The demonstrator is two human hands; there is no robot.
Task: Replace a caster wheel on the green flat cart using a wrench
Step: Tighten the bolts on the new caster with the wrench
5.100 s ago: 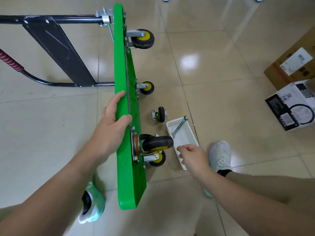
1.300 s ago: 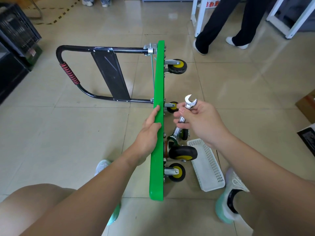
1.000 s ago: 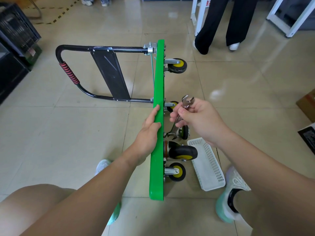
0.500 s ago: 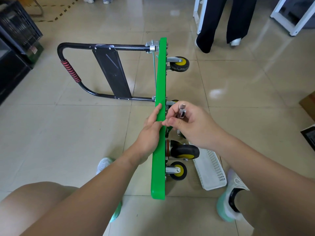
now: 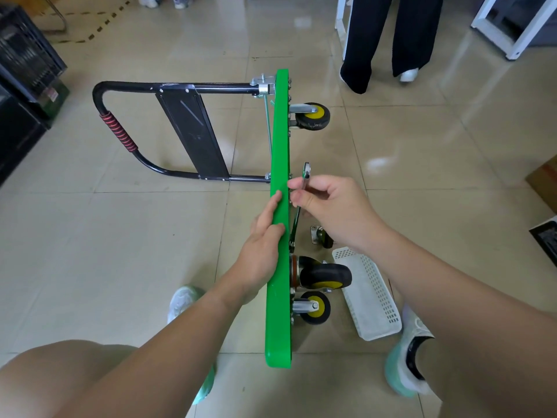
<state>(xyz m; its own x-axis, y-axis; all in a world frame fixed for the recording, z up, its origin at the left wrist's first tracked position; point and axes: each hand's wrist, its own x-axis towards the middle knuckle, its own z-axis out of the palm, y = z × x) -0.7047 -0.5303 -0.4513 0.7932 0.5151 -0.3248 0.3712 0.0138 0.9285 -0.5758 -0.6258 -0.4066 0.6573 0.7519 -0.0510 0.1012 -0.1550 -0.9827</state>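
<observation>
Fingers (image 5: 297, 184) of right hand (image 5: 330, 206) around wrench (image 5: 306, 171)

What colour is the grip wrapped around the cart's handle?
The ribbed handle grip is red with dark spiral lines, clearest in the head view.

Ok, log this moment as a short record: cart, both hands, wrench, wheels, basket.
cart: green flat cart stood on its long edge on the floor, black handle sticking out to the left
left hand: grips the cart's upper edge
right hand: fingers pinch the wrench
wrench: along the underside, lower end near the large black caster; whether it sits on a bolt, cannot tell
loose caster: on the floor by the white basket
</observation>
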